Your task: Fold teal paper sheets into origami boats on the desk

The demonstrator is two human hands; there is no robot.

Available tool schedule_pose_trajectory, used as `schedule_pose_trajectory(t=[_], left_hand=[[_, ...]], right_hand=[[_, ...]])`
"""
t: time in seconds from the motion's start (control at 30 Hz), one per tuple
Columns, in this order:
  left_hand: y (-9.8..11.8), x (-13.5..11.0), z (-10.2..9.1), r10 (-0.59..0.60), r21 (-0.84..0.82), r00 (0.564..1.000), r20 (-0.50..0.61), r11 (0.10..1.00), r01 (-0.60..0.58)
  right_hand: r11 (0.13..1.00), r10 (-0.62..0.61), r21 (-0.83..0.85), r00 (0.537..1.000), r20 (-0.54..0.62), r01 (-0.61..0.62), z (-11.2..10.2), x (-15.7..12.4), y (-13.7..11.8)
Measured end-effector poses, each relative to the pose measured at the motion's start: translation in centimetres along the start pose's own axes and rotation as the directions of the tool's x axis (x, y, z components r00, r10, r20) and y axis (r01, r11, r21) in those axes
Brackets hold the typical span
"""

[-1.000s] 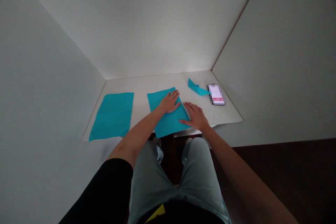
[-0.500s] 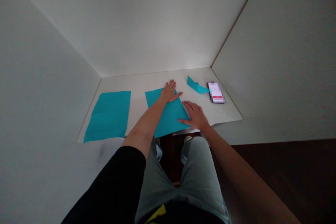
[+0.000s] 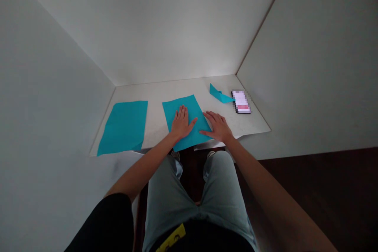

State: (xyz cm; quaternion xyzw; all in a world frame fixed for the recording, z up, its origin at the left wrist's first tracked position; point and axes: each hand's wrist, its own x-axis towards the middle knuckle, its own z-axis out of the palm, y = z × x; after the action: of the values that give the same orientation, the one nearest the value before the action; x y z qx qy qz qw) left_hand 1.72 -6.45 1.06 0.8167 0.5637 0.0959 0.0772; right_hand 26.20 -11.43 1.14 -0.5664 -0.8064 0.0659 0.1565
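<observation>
A blue-green sheet of paper (image 3: 189, 104) lies slightly turned on the white tabletop (image 3: 158, 118) before me. My left hand (image 3: 180, 125) rests flat on its middle, fingers together and pointing away, thumb out to the right. At the sheet's right edge is my right hand (image 3: 218, 126), open, with its thumb on the paper and its fingers lying by the edge. Neither hand grips anything. A second blue-green sheet (image 3: 124, 126) lies flat to the left, apart from both hands.
A folded blue-green paper piece (image 3: 220, 95), shaped like a boat, lies at the back right. Its tip meets a phone (image 3: 241, 101) with a blurred screen. White walls (image 3: 177, 27) enclose the tabletop at the back and sides. My legs (image 3: 221, 189) are below the front edge.
My left hand has slid from the sheet's far right corner back toward me and to the left, onto its middle. The right hand has stayed at the right edge.
</observation>
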Motion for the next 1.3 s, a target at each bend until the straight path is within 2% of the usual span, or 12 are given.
schedule_pose_trajectory(t=[0.07,0.13,0.37,0.47,0.57,0.67,0.83,1.0,1.1,1.17,1.3], left_hand=[[-0.8,-1.6,-0.2,0.014,0.031,1.0,0.024,0.999,-0.014],[-1.8,-2.1,-0.7,0.063,0.053,0.997,0.043,0.996,-0.065],[-3.2,-0.5,-2.7,0.144,0.053,0.985,0.092,0.987,-0.149],[-3.5,0.5,-2.8,0.187,0.056,0.977,0.106,0.98,-0.193],[-4.0,1.4,-2.6,0.221,0.066,0.968,0.123,0.971,-0.23],[-4.4,1.9,-2.2,0.247,0.075,0.958,0.146,0.963,-0.26],[-4.6,2.1,-2.0,0.252,0.069,0.957,0.142,0.962,-0.264],[-4.3,2.3,-2.2,0.186,0.042,0.968,0.167,0.98,-0.195],[-3.6,1.8,-1.7,0.021,0.036,0.993,0.116,0.999,-0.026],[-2.7,0.9,-1.0,-0.106,0.017,0.992,0.072,0.994,0.105],[-0.6,-1.4,0.1,-0.219,0.004,0.976,0.002,0.976,0.219]], right_hand=[[1.0,0.007,0.01,1.0,0.001,-0.007,0.0,0.1,0.0],[1.0,0.02,0.022,1.0,-0.003,-0.02,0.0,0.1,0.0],[0.995,0.098,0.027,0.994,-0.054,-0.097,-0.1,0.3,0.1],[0.994,0.106,0.037,0.991,-0.084,-0.103,0.4,1.6,-2.0],[0.995,0.009,0.101,0.999,-0.051,-0.003,1.6,3.9,-5.4],[0.985,0.056,0.165,0.998,0.009,-0.057,3.3,6.0,-8.2],[0.982,0.106,0.152,0.992,0.063,-0.114,5.1,6.7,-9.2],[0.984,0.121,0.121,0.989,0.083,-0.131,4.9,6.3,-9.2],[0.985,0.128,0.107,0.988,0.089,-0.138,4.8,6.4,-9.4],[0.985,0.127,0.107,0.988,0.09,-0.137,4.8,6.4,-9.3],[0.986,0.114,0.108,0.989,0.098,-0.125,5.0,6.6,-8.8]])
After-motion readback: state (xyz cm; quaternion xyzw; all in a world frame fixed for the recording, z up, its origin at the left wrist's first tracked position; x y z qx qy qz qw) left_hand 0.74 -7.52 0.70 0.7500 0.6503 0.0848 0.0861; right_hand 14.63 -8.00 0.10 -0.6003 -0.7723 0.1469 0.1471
